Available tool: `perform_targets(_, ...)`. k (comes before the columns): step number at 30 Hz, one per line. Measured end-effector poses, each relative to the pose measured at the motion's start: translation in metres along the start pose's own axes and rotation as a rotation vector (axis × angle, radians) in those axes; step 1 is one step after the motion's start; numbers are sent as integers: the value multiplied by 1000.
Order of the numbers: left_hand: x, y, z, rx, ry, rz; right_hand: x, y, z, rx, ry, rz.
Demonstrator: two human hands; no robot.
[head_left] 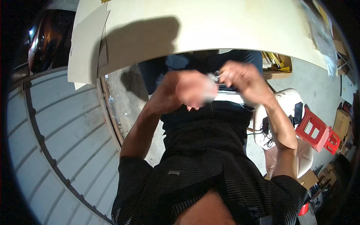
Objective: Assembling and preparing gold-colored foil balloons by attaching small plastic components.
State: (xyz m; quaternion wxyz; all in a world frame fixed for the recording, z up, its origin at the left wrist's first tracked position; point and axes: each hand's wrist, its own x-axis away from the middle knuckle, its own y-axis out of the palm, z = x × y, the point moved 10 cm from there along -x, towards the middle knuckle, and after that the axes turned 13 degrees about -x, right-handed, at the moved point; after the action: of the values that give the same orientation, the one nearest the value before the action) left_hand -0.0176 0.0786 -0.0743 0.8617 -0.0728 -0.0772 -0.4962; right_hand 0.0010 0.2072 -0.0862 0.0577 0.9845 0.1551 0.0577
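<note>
My left hand (pixel 183 88) is over my lap, under the table's near edge. A blur covers much of its palm and fingers, so I cannot tell what it holds. To its right, my right hand (pixel 243 80) is closed, the thumb and fingers drawn together and smeared by motion. At its fingertips is a small greyish, shiny thing (pixel 214 76), too blurred to name, in the gap between the hands. Below the right hand, a white flat strip (pixel 230 98) lies across my lap, partly hidden by the hand.
A pale table (pixel 232 26) spans the far side, with a cardboard sheet (pixel 88 45) at its left. On the right stand a box of yellow items (pixel 277 63), a cream-coloured seat (pixel 287 99) with cables and red stools (pixel 313 129). Ribbed panels (pixel 63 146) line the left.
</note>
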Motion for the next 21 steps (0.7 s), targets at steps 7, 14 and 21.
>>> perform_targets(7, -5, 18, -12, -191, 76, -180, 3, 4, -33, -45, 12, 17)
perform_targets(14, -8, -17, -3, -473, 260, 313, 17, 53, -2, 50, 105, -200)
perform_targets(21, -5, -17, 9, -106, 61, 228, 18, 52, 19, 96, 224, -254)
